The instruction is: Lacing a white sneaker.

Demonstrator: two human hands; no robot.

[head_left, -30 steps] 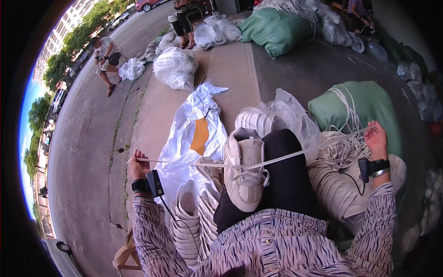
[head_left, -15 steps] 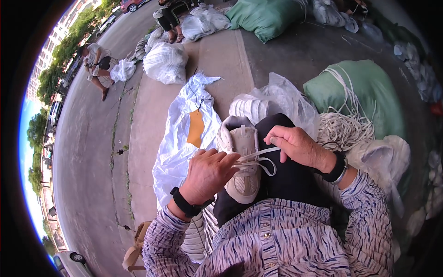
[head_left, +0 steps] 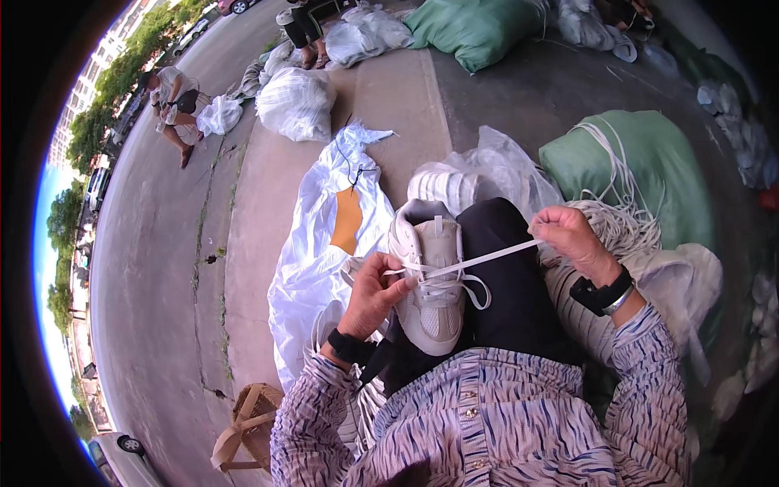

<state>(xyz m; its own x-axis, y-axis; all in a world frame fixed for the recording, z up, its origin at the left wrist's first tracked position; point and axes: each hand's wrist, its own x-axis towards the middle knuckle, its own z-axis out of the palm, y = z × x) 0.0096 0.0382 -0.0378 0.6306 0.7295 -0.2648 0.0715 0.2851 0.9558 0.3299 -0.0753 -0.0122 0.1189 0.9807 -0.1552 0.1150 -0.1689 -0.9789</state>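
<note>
A beige and white sneaker [head_left: 439, 323] rests on my lap with its toe toward me. A flat white shoelace [head_left: 499, 254] stretches tight from the shoe's upper out to the right. My right hand [head_left: 573, 241] pinches this lace between thumb and fingers, clear of the shoe. At the shoe's left side, my left hand [head_left: 375, 294] is closed, with thumb and forefinger pinching a short piece of lace by the eyelets. A loose lace loop hangs over the shoe's right edge, against my black trousers [head_left: 511, 308].
A bundle of white laces [head_left: 617, 231] lies beside a green sack [head_left: 641, 154] at right. Clear plastic wrap [head_left: 519, 166] and white shoes lie ahead. A white plastic sheet [head_left: 304, 280] spreads at left, near a woven basket [head_left: 256, 406]. Farther off, a person [head_left: 172, 97] sits among bags.
My right hand has moved right, pulling the lace out taut. My left hand has turned and dropped slightly toward the left, showing its thumb and forefinger pinched.
</note>
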